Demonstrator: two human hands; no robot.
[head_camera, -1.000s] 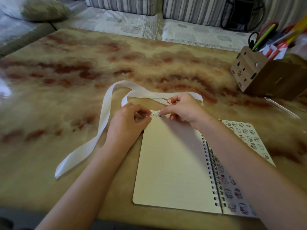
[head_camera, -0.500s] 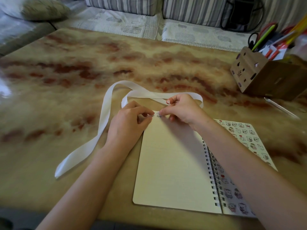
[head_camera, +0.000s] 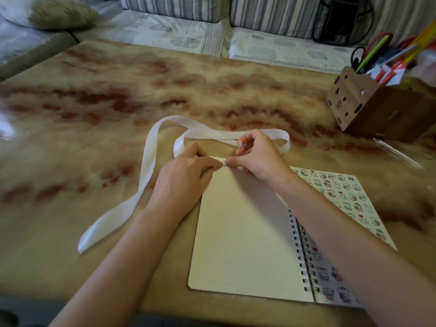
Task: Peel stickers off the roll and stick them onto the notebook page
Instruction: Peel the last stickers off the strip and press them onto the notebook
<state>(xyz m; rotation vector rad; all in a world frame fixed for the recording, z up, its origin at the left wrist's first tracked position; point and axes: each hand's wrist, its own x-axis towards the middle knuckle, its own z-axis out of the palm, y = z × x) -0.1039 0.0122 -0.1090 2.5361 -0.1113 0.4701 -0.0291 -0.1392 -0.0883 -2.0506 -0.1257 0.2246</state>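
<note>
Cream notebook page [head_camera: 243,232] lies open on the marbled counter [head_camera: 94,114]. At its top left corner the left hand [head_camera: 184,175] and right hand [head_camera: 259,159] meet, each curled grip pinching a tiny sticker [head_camera: 225,163] (design too small to read). A white backing strip [head_camera: 151,166] loops behind them.

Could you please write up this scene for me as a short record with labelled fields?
surface: marbled table
spiral notebook: open, blank lined page up, patterned cover spread to the right
sticker strip: white, looping over the table left of and beyond the notebook
sticker: small, at the page's top edge, where both hands' fingertips meet
left hand: fingers curled, pinching the strip beside the sticker
right hand: pinching the sticker
nearby: wooden pen holder, far right
</note>
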